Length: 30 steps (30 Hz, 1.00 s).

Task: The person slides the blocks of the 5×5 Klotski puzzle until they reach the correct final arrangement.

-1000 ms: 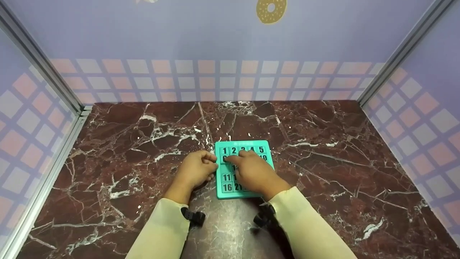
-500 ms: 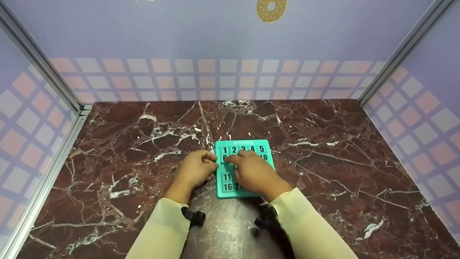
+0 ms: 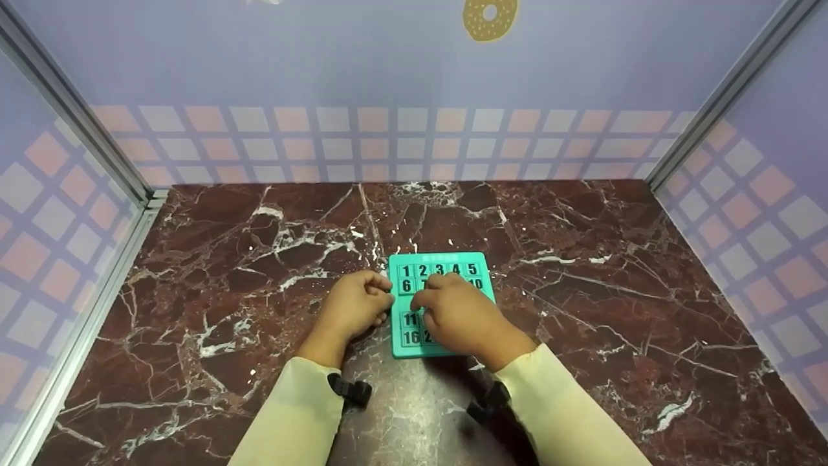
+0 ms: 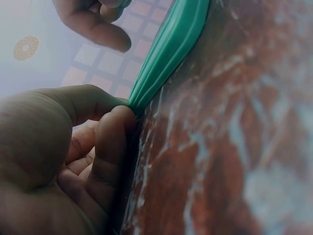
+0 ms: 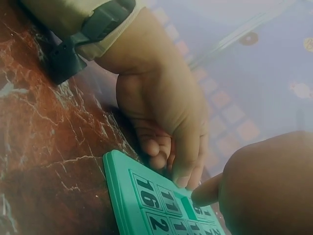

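A teal number slide puzzle (image 3: 405,303) lies on the table with black-numbered tiles facing up. At its left side, a bare slot shows between the 6 tile (image 3: 406,285) and the 11 tile (image 3: 410,318). My left hand (image 3: 352,304) pinches the puzzle's left edge between thumb and index finger, as the left wrist view shows close up at the teal rim (image 4: 168,49). Over the middle tiles is my right hand (image 3: 462,310), covering many of them. In the right wrist view its fingertip (image 5: 205,193) is right at the 6 tile, beside the slot.
The dark red marbled tabletop (image 3: 213,272) carries white specks behind the puzzle. Lilac walls with pink and white squares (image 3: 372,149) enclose the table at the back and both sides. Black camera mounts (image 3: 352,391) sit at both wrists.
My right hand has drawn slightly right and toward me, its fingertip moving off the 6 tile, whose number now shows fully. My left hand keeps its pinch on the edge.
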Tool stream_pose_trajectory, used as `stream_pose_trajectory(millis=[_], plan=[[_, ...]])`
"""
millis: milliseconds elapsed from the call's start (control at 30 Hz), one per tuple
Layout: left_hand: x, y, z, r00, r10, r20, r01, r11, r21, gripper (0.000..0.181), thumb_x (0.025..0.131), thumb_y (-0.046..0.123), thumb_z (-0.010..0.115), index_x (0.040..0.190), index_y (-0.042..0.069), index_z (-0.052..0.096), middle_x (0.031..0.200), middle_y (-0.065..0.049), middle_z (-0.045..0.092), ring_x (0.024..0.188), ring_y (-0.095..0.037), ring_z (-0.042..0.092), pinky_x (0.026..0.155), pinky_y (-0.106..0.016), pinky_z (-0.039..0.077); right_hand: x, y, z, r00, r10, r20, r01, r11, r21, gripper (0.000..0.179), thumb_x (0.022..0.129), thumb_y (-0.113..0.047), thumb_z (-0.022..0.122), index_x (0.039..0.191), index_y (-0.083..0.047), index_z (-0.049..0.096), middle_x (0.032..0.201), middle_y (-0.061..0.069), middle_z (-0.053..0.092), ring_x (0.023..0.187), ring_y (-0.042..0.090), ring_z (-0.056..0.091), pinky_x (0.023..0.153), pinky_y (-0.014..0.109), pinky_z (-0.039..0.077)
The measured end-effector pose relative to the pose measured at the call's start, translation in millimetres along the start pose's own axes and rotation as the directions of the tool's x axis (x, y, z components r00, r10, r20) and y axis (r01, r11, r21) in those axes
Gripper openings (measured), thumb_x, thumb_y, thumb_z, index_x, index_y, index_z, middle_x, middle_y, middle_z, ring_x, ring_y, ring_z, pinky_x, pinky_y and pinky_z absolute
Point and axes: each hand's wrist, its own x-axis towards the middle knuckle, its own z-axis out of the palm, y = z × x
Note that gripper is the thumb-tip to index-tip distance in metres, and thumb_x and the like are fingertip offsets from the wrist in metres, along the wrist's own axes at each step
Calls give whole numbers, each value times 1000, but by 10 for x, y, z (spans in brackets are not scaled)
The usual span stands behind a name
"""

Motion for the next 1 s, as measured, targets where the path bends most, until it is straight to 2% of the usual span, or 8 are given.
stream_pose_trajectory(millis=[233,567,800,1000], plan=[[1,-9,6,1000,2,-7,-2,1000,15,19,98,12,80,117,10,77,95,-6,77,65,-15,69,61,-27,60,-77,1,-13,1000,-30,-6,30,999,-20,24,99,-10,66,108,-19,86,97,1,71,85,25,61,86,43,56],[10,-2,5,1000,-3,-2,3,1000,29,20,98,13,81,118,11,77,98,-6,77,66,-15,69,62,-28,60,-127,5,9,999,-35,3,35,999,-1,29,96,-8,67,111,-21,88,100,2,73,87,27,63,85,43,57],[0,7,2,1000,-5,2,5,1000,7,18,99,11,80,117,10,77,97,-7,77,65,-16,68,61,-28,59,-125,11,32,1000,-25,12,25,1000,4,29,96,-7,67,109,-21,88,100,2,72,88,26,62,88,44,57],[0,3,7,1000,-1,-6,1,1000,29,18,99,13,80,117,11,77,96,-6,77,65,-16,69,61,-28,59,-118,23,37,1000,-13,23,13,1000,15,29,95,-7,68,110,-21,88,101,2,72,89,26,62,86,43,57]])
